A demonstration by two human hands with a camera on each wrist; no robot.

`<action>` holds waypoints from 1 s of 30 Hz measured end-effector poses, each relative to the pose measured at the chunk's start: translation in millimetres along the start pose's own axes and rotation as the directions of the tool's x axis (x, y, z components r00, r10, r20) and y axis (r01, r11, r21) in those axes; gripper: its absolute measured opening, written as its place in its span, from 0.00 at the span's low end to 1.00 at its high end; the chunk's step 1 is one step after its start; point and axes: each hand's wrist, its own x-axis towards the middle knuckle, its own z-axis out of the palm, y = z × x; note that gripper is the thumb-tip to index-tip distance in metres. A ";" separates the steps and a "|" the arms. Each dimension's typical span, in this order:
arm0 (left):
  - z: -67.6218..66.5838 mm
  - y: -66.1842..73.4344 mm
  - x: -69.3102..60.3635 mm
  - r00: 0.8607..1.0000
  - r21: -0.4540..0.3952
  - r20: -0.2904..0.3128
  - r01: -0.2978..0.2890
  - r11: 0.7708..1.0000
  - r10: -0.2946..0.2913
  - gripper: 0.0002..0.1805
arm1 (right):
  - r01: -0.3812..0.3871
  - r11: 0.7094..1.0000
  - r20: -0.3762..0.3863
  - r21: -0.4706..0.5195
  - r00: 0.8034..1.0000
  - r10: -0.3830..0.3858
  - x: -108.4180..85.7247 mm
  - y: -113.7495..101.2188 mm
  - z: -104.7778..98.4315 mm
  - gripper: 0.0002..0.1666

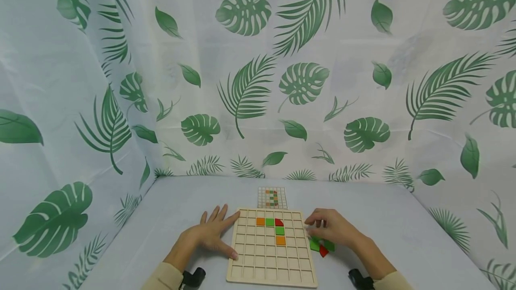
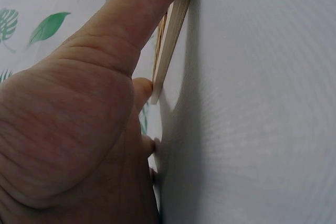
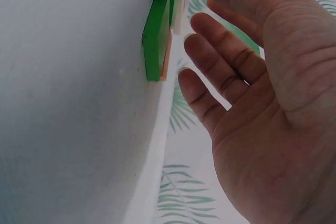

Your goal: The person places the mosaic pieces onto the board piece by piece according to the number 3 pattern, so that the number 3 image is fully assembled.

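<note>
A wooden grid board (image 1: 266,263) lies flat before me. Near its top, an orange tile (image 1: 260,221), a green tile (image 1: 269,222) and a red rounded tile (image 1: 279,222) sit in a row; a green and an orange tile run down below the red one. My left hand (image 1: 215,232) spreads its fingers along the board's left side, thumb and index finger touching the edge. Beyond the right edge, my right hand (image 1: 332,226) hovers over loose green tiles (image 3: 155,40) and a red piece (image 1: 324,250), fingers bent loosely. No piece shows between its fingertips, which are partly cut off in the right wrist view.
Behind the board's top edge lies a small printed card (image 1: 264,198) with a coloured grid pattern. A white cloth (image 1: 161,218) covers the table. Leaf-printed curtains (image 1: 258,147) hang at the back and left. Dark wrist cameras (image 1: 195,277) sit at both cuffs.
</note>
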 end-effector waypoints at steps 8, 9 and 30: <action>-0.9 1.0 -0.3 1.000 -0.007 0.005 -0.001 1.000 0.001 0.70 | -0.006 1.000 0.017 0.015 1.000 0.006 -1.3 2.4 -4.1 0.11; -0.9 0.6 -0.3 1.000 -0.006 0.005 -0.001 1.000 0.001 0.70 | -0.011 1.000 0.023 0.015 1.000 0.010 -1.5 2.6 -4.4 0.11; 1.9 -2.4 2.0 1.000 0.020 -0.010 -0.009 1.000 0.009 0.71 | -0.109 0.992 0.134 0.062 0.986 0.100 -4.9 -0.1 -7.3 0.15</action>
